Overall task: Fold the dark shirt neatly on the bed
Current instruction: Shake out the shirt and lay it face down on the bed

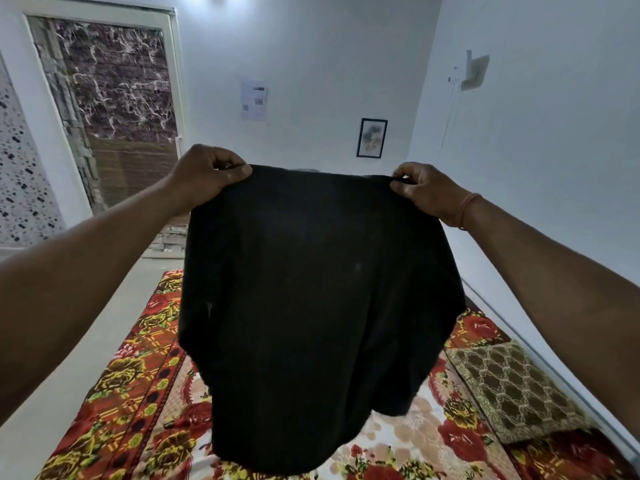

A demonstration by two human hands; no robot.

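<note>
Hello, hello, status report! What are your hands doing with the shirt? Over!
Left hand and right hand each pinching the top edge. Dark shirt hanging in the air over the floral bedspread, not folded yet. Patterned pillow off to the side.

Layout, head view. The black cloth shirt hangs mid-frame, above the bed with a red floral cover; whether the hem touches the cover cannot be told. The left hand pinches its top edge at the left corner, the right hand at the right corner, level and well apart. A brown patterned square cushion lies on the bed, right of the shirt, near the right wall. The pale bare floor is left of the bed. On the far wall behind the shirt: a white paper sheet, with a small dark-framed picture lower right of it. The marbled door panel is far left.
</note>
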